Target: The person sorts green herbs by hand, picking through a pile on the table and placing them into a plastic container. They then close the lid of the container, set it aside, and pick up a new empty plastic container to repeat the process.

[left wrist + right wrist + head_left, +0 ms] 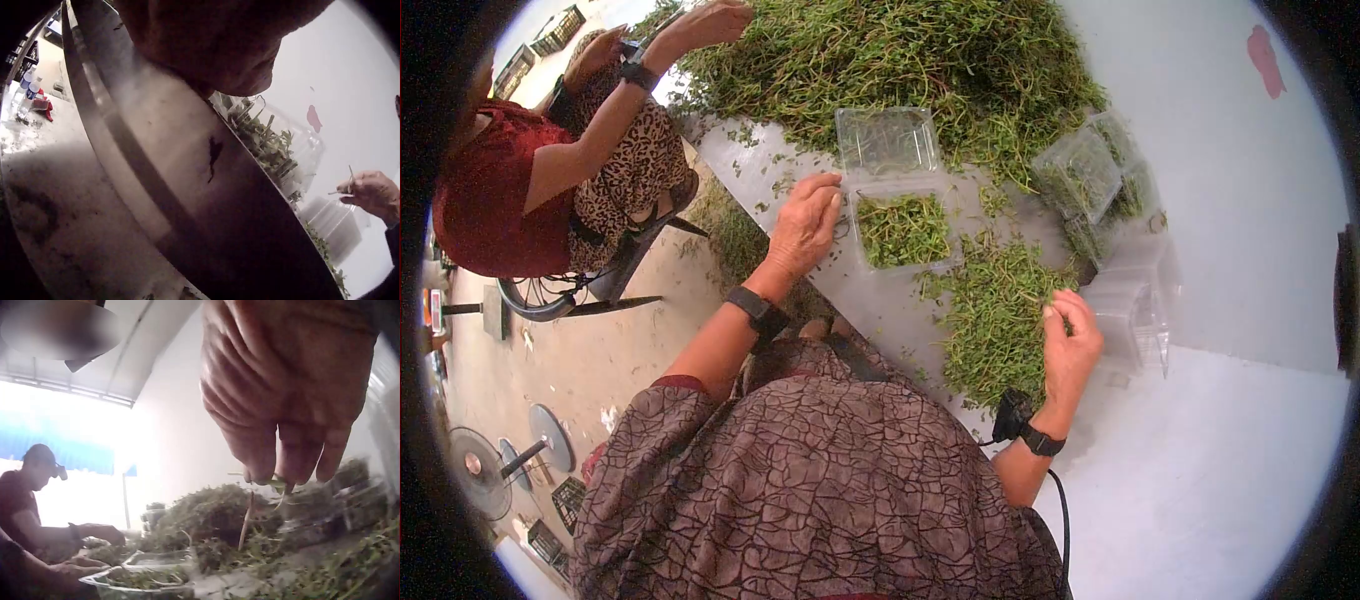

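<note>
A clear hinged plastic box (912,268) stands on the metal table with its lid (887,140) tipped back, and small green sprigs (903,230) fill its base. My left hand (805,226) lies at the box's left side, fingers loosely bent and fingertips right at the edge near the hinge. Over a loose heap of greens (992,325) to the right, my right hand (1072,345) pinches a thin sprig (247,522) between thumb and fingertips. Its stem hangs below the fingers in the right wrist view.
A large pile of greens (900,60) covers the back of the table. Filled clear boxes (1080,175) are stacked at the right, with nested empty boxes (1135,310) nearer me. Another person (530,190) sits at the left, and the table's edge (825,293) runs diagonally before me.
</note>
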`<state>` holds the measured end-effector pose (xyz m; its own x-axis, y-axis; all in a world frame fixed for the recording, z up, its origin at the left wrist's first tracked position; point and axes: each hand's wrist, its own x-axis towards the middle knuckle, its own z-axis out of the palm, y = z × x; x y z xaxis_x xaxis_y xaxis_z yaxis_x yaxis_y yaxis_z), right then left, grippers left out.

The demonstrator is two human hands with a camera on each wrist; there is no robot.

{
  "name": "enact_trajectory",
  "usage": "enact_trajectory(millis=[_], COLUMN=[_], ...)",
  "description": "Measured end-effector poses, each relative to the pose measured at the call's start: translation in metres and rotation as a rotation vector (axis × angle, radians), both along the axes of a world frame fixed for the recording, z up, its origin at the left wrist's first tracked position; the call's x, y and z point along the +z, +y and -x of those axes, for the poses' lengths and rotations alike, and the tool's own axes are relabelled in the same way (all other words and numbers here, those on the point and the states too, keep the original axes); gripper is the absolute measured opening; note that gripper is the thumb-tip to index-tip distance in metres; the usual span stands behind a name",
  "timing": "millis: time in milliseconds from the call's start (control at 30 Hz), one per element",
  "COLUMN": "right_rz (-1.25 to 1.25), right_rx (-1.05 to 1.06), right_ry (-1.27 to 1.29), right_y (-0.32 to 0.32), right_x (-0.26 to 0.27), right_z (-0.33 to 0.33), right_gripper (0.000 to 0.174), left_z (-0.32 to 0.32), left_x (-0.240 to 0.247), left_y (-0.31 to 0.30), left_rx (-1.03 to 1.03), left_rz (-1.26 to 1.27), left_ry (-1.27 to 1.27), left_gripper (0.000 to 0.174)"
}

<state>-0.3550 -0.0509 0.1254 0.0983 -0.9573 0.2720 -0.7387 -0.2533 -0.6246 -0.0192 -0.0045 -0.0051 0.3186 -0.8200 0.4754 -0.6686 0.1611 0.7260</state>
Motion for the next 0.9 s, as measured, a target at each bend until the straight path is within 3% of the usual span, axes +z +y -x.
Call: enact_trajectory(millis=[167,467,567,700,900], right_rz=[0.102,0.118,0.178,0.143,0.034], right_rx=[0.402,0.698,0.588,0.531,0.198], right_ry=[0.014,0.02,0.141,0.118,0.256], right_y=[-0.009,-0.019,-0.014,-0.024,-0.028], right_x=[0.019,-0.014,-0.018,-0.016,-0.019], right_z=[-0.063,-0.14,-0.139,-0.109,-0.044], right_gripper=[0.01,0.01,0.013,0.016,0.017], left_z=[0.002,0.001,0.002,0.003,0.002], left_x=[0.001,-0.003,-0.003,0.0,0.003], left_y=[0.001,-0.001,-0.002,-0.001,0.001], left_rx=[0.012,0.01,0.011,0.008,0.002], left_rz=[-0.01,0.015,0.033,-0.002,-0.017], left_ry=[-0.008,-0.014,-0.012,0.026,0.008], left_gripper=[0.012,0.009,0.01,0.011,0.012])
